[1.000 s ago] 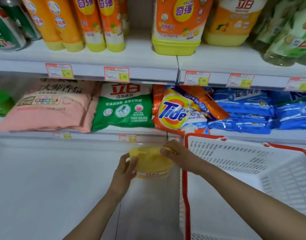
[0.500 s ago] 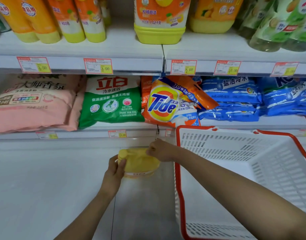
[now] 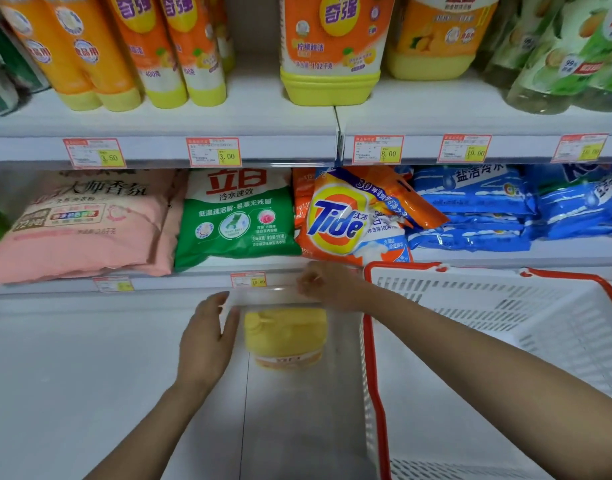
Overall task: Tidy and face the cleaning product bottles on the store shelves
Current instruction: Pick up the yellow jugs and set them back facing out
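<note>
Bottle (image 3: 285,336), yellow, stands centre frame on bottom shelf (image 3: 89,375). Left hand (image 3: 207,341) lies slack beside it. Right hand (image 3: 327,285) is blurred, grip undeterminable. Risk: either forearm may topple it.

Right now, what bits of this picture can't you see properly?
Head view only:
1. Yellow bottle: its label is blurred and unreadable.
2. Right hand: the fingertips are blurred, so whether they hold anything is unclear.
3. Orange bottles: their caps are cut off by the upper edge.
4. Basket: cut off by the right and bottom edges.
</note>
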A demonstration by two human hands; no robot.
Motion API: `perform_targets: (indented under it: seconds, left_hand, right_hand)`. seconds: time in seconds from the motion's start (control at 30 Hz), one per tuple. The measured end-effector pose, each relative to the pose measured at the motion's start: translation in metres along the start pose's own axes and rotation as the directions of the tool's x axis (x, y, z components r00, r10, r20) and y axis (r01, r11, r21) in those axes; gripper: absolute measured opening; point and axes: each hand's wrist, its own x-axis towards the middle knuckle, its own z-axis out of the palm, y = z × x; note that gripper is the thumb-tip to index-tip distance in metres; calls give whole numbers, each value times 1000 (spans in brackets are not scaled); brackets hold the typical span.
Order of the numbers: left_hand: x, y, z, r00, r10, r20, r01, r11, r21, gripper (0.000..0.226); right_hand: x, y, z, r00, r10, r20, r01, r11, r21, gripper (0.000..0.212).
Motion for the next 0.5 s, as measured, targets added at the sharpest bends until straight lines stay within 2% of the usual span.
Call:
perform_targets:
  seconds: [0.07,0.13,0.17,0.27,0.33,0.4,0.5]
  left_hand:
    - [16,34,-17,960,239,-147,-230,970,76,32]
    - [35,81,-32,860,467,-205,-447,884,138,35]
    - [45,107,-37,804,553,-218,-522,833,185,37]
    - [74,177,-35,693,703,-160,-630,699,339,46]
    - [91,211,-23,674,734,-77,-639,633,438,57]
    - [105,233,-7,689,725,-9,-614,590,523,65]
    - [118,244,13,744,666,49,-557,578,596,70]
  right_hand:
    - [-6,-20,-39,969,-136,-206,159,982,99,17]
    - [-14,-36,-84,888,-215,-407,303,939,164,13]
    - [-19,-40,-106,840,-203,-503,346,915,208,12]
    - [-30,-37,-171,630,-143,-763,489,837,246,7]
    - [-32,-28,-212,475,-97,-875,508,842,182,8]
    - [-22,-8,-255,398,-12,-917,446,876,182,33]
    - [2,26,-315,442,147,-885,338,887,316,90]
